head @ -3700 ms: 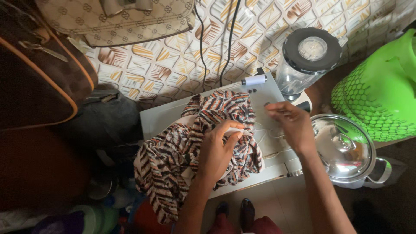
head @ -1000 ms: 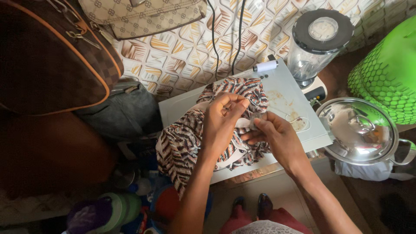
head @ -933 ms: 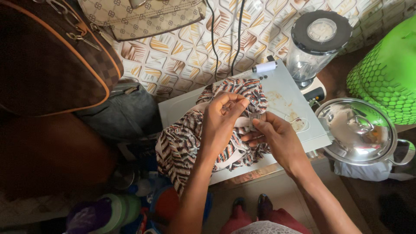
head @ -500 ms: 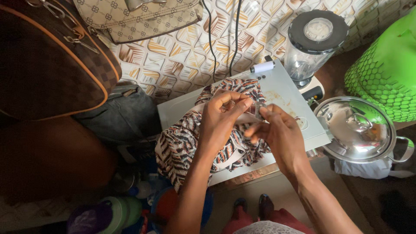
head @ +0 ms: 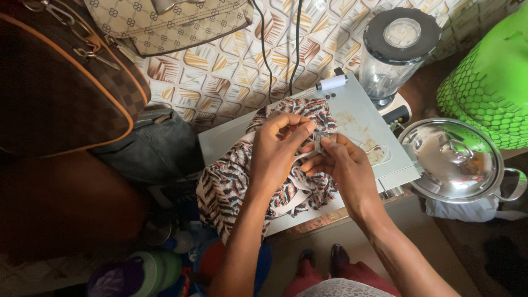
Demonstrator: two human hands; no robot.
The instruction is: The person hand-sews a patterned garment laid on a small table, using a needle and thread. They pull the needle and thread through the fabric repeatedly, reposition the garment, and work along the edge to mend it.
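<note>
A striped garment in brown, orange, black and white (head: 231,181) lies bunched on a pale grey flat surface (head: 363,110) and hangs over its near left edge. My left hand (head: 278,151) pinches a fold of the garment between thumb and fingers. My right hand (head: 344,168) is close beside it, fingers closed on a small thin metal tool (head: 319,142) held at the cloth; I cannot tell what kind. A white thread spool (head: 333,82) lies at the far edge of the surface, with two dark buttons next to it.
A blender jar with a black lid (head: 399,47) stands at the back right. A steel pot with lid (head: 454,162) sits right of the surface, a green plastic basket (head: 489,88) behind it. Handbags (head: 66,82) hang at the left. Two black cables (head: 275,44) run down the patterned wall.
Since the oldest frame my right hand has come from the thread on the surface over to the garment beside my left hand. In the last second the hands have only shifted slightly.
</note>
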